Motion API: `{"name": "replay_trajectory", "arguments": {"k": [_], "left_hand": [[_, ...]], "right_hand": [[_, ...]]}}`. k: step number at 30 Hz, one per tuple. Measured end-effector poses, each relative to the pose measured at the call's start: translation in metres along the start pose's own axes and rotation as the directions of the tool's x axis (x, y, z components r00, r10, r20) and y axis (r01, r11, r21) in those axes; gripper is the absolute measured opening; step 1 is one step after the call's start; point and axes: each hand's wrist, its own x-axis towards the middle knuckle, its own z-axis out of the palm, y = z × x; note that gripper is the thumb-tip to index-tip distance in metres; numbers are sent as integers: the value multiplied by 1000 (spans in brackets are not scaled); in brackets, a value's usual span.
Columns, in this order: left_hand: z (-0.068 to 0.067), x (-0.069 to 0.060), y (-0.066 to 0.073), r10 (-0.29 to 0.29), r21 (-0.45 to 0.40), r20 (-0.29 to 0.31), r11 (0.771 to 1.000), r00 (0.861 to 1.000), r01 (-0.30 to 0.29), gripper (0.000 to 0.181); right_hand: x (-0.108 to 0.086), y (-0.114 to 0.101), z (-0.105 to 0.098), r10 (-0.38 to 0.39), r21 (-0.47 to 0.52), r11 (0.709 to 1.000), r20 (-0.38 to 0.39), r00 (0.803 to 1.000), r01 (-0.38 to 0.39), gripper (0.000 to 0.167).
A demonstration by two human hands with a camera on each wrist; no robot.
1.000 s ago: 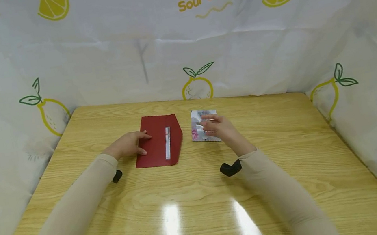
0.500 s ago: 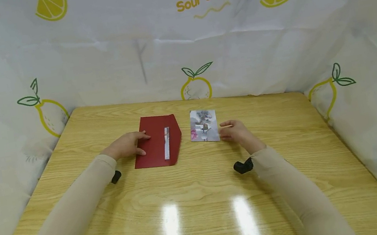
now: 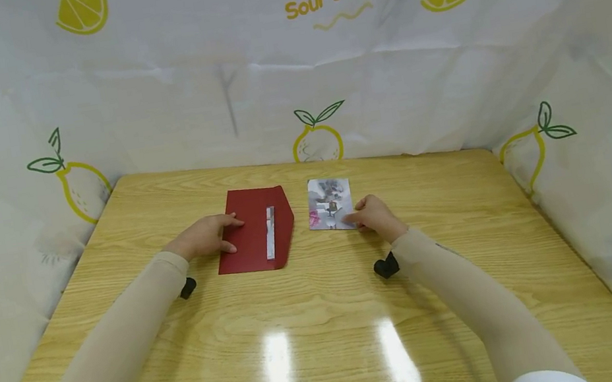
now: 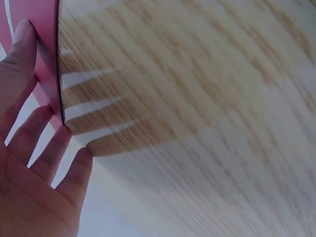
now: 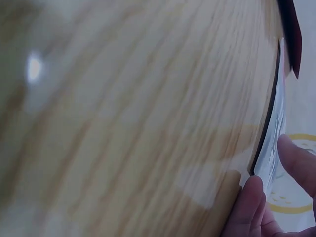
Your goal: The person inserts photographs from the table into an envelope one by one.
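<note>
A red envelope (image 3: 253, 239) lies on the wooden table with its pointed flap to the right and a narrow pale strip (image 3: 271, 233) across it. My left hand (image 3: 205, 237) rests on its left part, fingers spread; in the left wrist view the thumb (image 4: 24, 42) and fingertips touch the red surface and its edge. To the right lies a grey-white picture card (image 3: 328, 201) with a pink flower print. My right hand (image 3: 374, 217) pinches the card's near right corner, thumb on top and fingers curled at the edge, as the right wrist view also shows the card (image 5: 269, 143) by the thumb (image 5: 296, 160).
White cloth (image 3: 176, 91) printed with lemons hangs behind and on both sides of the table (image 3: 329, 334). A strip of bare wood separates the envelope from the card. A black piece (image 3: 387, 266) sits under the right wrist, another (image 3: 188, 288) under the left.
My right hand has drawn back from over the card to its right side, then come in and taken its near right corner. The left hand stays on the envelope.
</note>
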Motion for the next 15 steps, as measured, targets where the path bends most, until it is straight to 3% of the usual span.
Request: {"name": "replay_trajectory", "arguments": {"k": [5,9,15], "left_hand": [[0,-1,0,-9,-18,0,1000,1000,9,59],[0,-1,1,-7,-24,2,1000,1000,7,59],[0,-1,1,-7,-27,1,1000,1000,7,58]], "right_hand": [[8,-3,3,-17,-170,985,-8,1000,15,56],[10,-8,5,2,-263,965,-13,1000,-6,53],[8,-13,5,2,-303,953,-2,1000,-2,43]]}}
